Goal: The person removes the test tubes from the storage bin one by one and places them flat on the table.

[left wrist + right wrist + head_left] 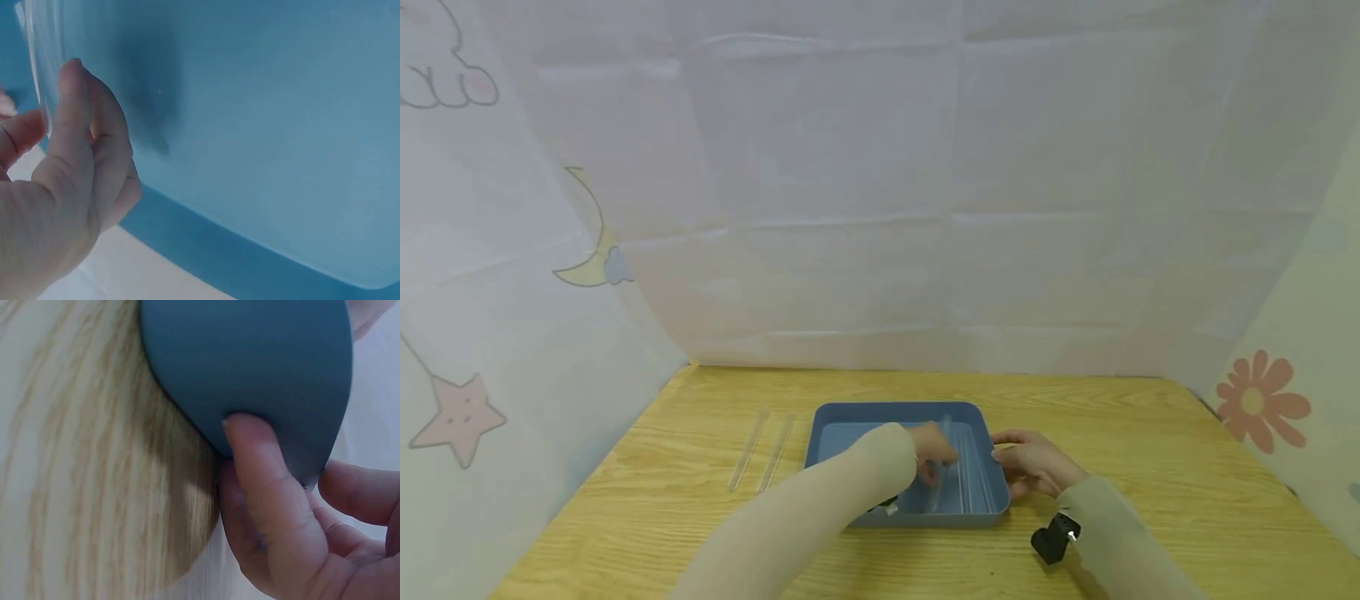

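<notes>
My left hand (934, 450) reaches into the blue tray (898, 408) and pinches a clear tube (35, 62) between thumb and fingers. The tube stands tilted over the tray's floor, a little blurred in the head view. Just to its right, several more clear tubes (976, 471) lie lengthwise along the tray's right side. My right hand (1033, 462) grips the tray's right wall from outside. In the right wrist view, its fingers (256, 450) press against the outer wall while another digit sits at the rim.
Two clear tubes (777, 454) lie side by side on the wooden table (1090, 417), left of the tray. A pale printed curtain (880, 208) closes off the back and sides of the table. Each wrist carries a small black camera (1055, 537).
</notes>
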Demonstrator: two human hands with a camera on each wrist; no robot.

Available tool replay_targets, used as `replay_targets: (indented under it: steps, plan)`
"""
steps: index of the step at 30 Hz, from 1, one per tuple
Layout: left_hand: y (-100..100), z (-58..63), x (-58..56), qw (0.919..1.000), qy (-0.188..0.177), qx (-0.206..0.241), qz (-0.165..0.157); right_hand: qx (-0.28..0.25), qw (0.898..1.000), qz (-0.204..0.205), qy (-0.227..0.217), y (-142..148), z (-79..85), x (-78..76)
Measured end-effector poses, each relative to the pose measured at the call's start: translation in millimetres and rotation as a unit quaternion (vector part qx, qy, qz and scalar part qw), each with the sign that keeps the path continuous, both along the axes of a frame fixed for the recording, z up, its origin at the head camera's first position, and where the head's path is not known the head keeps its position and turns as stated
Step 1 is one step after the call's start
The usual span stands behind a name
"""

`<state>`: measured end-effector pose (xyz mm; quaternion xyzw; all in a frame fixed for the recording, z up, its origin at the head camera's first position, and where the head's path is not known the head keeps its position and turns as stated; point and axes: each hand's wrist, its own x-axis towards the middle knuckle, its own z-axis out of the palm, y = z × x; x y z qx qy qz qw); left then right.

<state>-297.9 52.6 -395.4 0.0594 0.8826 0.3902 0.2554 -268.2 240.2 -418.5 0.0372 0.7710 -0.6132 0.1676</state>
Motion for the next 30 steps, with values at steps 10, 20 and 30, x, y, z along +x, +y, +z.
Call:
replay_targets:
  steps: [10, 20, 30]
  plan:
    - [-28.5, 26.2, 12.7, 0.9923, -0.038, 0.118, -0.002, -0.001, 1.0, 0.005, 0.0, 0.3, 0.4, -0.2]
    - [-57.7, 34.2, 23.6, 0.985, -0.026, 0.171, 0.005, 0.0, 1.0, 0.004, -0.001, -0.7, 0.0, -1.4]
    - [-78.0, 29.5, 34.8, 0.9852, -0.01, 0.17, 0.015, 0.009, 1.0, 0.005, 0.004, 0.3, 0.1, -1.1]
